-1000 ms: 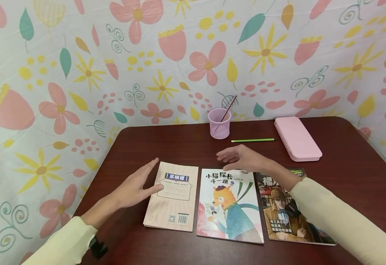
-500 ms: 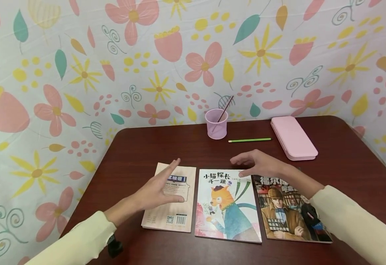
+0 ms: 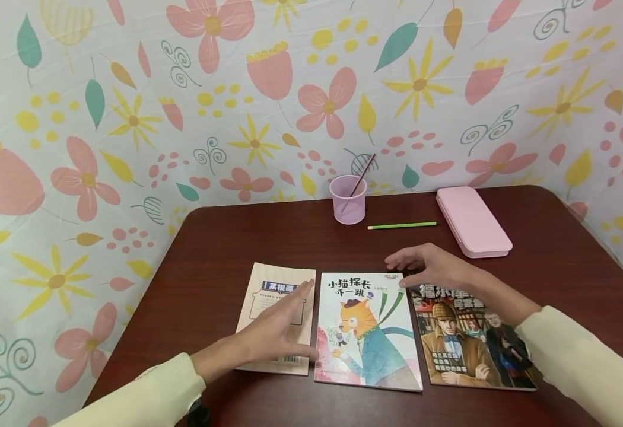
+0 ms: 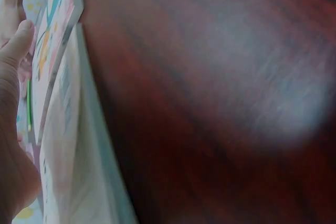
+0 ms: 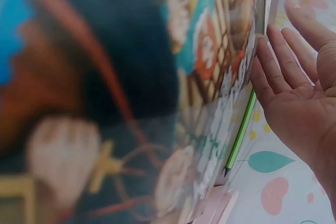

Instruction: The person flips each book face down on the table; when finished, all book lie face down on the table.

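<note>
Three books lie in a row near the front of the dark red table [image 3: 226, 237]: a beige book [image 3: 271, 281] at left, a cat picture book [image 3: 365, 332] in the middle, a detective book [image 3: 466, 344] at right. My left hand [image 3: 285, 329] is flat over the beige book with fingers straight, its thumb by the cat book's left edge. Fingers relaxed and holding nothing, my right hand [image 3: 404, 265] hovers at the top edges of the cat and detective books. The left wrist view shows the left hand [image 4: 10, 77] beside the beige book [image 4: 68, 145]. The right wrist view shows the right hand's open palm [image 5: 294, 93] beside the detective book [image 5: 131, 103].
At the back stand a purple cup [image 3: 349, 201] with a thin stick in it, a green pencil [image 3: 402, 225] and a pink case [image 3: 474, 222]. A floral cloth [image 3: 130, 118] walls off the back and both sides.
My left hand slid rightward across the beige book toward the cat book. My right hand moved right and nearer, from above the cat book to the corner by the detective book.
</note>
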`<state>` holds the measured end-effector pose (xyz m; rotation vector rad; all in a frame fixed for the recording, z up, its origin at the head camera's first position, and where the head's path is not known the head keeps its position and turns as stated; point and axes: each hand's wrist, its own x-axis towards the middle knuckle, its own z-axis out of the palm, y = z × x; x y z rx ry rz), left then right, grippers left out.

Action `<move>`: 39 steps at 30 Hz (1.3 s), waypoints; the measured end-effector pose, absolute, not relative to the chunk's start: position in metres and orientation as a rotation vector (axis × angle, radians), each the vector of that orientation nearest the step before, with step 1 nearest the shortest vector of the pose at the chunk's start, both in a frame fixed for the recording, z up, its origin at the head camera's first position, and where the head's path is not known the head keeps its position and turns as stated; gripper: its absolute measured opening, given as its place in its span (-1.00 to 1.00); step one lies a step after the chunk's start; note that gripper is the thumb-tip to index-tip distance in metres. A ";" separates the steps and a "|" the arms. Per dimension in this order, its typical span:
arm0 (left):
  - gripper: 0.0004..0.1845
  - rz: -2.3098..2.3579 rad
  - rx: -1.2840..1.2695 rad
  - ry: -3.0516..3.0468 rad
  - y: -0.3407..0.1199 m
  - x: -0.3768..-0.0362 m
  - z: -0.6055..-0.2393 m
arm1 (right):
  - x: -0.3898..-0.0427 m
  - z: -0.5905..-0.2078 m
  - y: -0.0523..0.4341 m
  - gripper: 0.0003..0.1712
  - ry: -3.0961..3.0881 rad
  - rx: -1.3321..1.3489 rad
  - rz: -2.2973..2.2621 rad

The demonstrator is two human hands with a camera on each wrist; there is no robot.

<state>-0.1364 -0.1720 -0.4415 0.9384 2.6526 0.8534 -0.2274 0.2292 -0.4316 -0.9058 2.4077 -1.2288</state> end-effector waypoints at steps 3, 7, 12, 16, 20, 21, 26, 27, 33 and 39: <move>0.41 0.798 0.964 2.685 -0.169 -0.130 -0.446 | -0.227 -0.434 0.233 -0.45 2.403 -0.881 -1.240; 0.44 0.717 1.045 2.725 -0.167 -0.124 -0.452 | -0.227 -0.437 0.234 -0.46 2.389 -0.875 -1.251; 0.53 0.646 1.126 2.742 -0.163 -0.116 -0.458 | -0.227 -0.439 0.236 -0.50 2.387 -0.867 -1.259; 0.56 0.592 1.141 2.759 -0.161 -0.111 -0.463 | -0.227 -0.440 0.237 -0.53 2.384 -0.875 -1.263; 0.57 0.554 1.163 2.782 -0.161 -0.109 -0.467 | -0.227 -0.440 0.236 -0.56 2.386 -0.886 -1.263; 0.58 0.552 1.173 2.785 -0.161 -0.109 -0.467 | -0.227 -0.441 0.236 -0.57 2.389 -0.887 -1.261; 0.59 0.500 1.228 2.801 -0.159 -0.108 -0.472 | -0.227 -0.442 0.237 -0.58 2.382 -0.857 -1.278; 0.59 0.492 1.231 2.802 -0.159 -0.108 -0.473 | -0.227 -0.442 0.237 -0.58 2.378 -0.848 -1.281; 0.56 0.474 1.196 2.807 -0.157 -0.107 -0.474 | -0.227 -0.441 0.238 -0.57 2.371 -0.812 -1.285; 0.51 0.477 1.191 2.830 -0.156 -0.107 -0.473 | -0.228 -0.441 0.236 -0.59 2.415 -0.792 -1.261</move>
